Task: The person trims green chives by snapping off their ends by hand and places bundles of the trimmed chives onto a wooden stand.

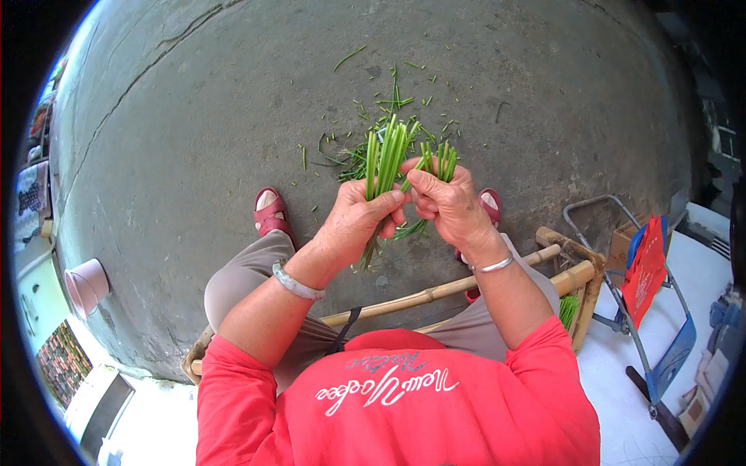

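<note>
My left hand (pixel 363 210), with a pale bangle at the wrist, is wrapped around a bundle of long green chive-like stems (pixel 391 151). Their cut ends point up and away from me, and thinner ends hang below the fist. Close beside it, my right hand (pixel 447 203), wearing a silver bracelet, grips a smaller bunch of short green stem pieces (pixel 439 161). Its fingertips meet the edge of the left bundle. Beneath both hands, a loose pile of green trimmings (pixel 357 161) lies on the concrete floor, partly hidden by them.
Short cut bits are scattered over the grey floor (pixel 233 116). A bamboo seat frame (pixel 435 293) surrounds my legs, with more greens (pixel 569 311) by its right side. A folding metal chair (pixel 668 349) holding a red bag (pixel 646 272) stands right; a pale bucket (pixel 87 286) stands left.
</note>
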A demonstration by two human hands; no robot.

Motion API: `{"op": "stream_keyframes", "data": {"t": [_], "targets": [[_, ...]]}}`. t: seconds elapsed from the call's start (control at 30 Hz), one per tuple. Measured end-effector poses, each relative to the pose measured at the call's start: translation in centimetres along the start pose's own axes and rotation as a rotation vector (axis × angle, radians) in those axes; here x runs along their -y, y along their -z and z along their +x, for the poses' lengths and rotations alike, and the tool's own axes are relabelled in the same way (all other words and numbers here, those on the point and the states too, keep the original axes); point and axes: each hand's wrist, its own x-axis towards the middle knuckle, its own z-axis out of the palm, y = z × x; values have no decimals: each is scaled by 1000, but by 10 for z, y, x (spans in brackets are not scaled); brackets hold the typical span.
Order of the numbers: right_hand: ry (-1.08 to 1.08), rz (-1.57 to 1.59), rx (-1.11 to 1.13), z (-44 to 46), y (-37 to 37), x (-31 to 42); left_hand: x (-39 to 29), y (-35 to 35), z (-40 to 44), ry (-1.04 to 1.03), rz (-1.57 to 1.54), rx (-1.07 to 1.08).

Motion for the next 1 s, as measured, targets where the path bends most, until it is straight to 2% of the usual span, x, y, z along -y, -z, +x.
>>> {"op": "stream_keyframes", "data": {"t": [0.17, 0.23, 0.33, 0.43, 0.53, 0.6, 0.73, 0.83, 0.93, 1.0], "targets": [[88, -8, -19, 3, 8, -4, -6, -6, -2, 45, -93, -8], [110, 83, -106, 5, 5, 3, -4, -6, -1, 43, -130, -42], [110, 145, -7, 6, 14, 13, 1, -2, 2, 13, -102, -71], [56, 175, -55, 3, 17, 19, -2, -1, 0, 73, -46, -59], [-6, 330, -69, 6, 20, 17, 0, 2, 0, 63, 9, 9], [-26, 305, -78, 7, 22, 17, -2, -1, -1, 45, 123, 57], [-84, 337, -32, 6, 19, 19, -5, -3, -5, 73, 161, 109], [-33, 312, -76, 7, 21, 16, -8, -4, -6, 83, 170, 161], [6, 260, -111, 7, 22, 17, -9, -4, -5, 104, 179, 154], [51, 219, -112, 8, 22, 19, -6, -2, -2, 49, 68, 17]]}}
